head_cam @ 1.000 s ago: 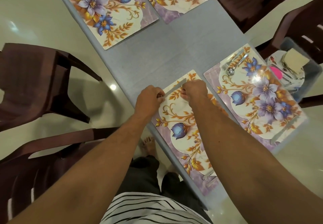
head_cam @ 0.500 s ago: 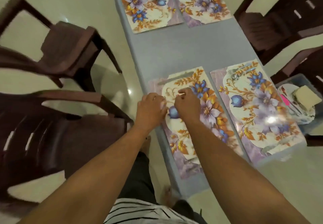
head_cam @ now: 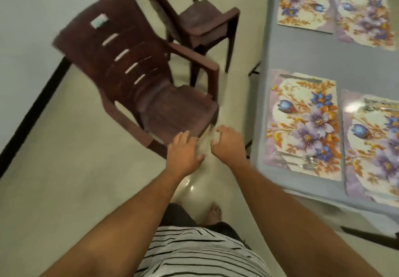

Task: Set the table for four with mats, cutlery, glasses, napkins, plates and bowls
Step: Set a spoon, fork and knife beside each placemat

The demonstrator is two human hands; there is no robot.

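Several floral mats lie on the grey table [head_cam: 302,58] at the right. The nearest mat [head_cam: 302,125] has a knife [head_cam: 302,80] along its far edge and a spoon and fork [head_cam: 302,161] along its near edge. The mat beside it [head_cam: 373,147] carries cutlery [head_cam: 380,106] at its far edge. Two more mats [head_cam: 302,4] lie further up the table. My left hand [head_cam: 183,151] and my right hand [head_cam: 228,144] hang over the floor left of the table, fingers loosely spread, holding nothing.
A brown plastic chair [head_cam: 151,86] stands just beyond my hands, with a second brown chair [head_cam: 203,22] behind it. A dark strip [head_cam: 32,112] runs along the wall at the left. My bare foot [head_cam: 213,214] is on the pale floor.
My hands have left the nearest mat and now hang over the floor. The view has swung left, so the table is now at the right and the chairs are in the middle.
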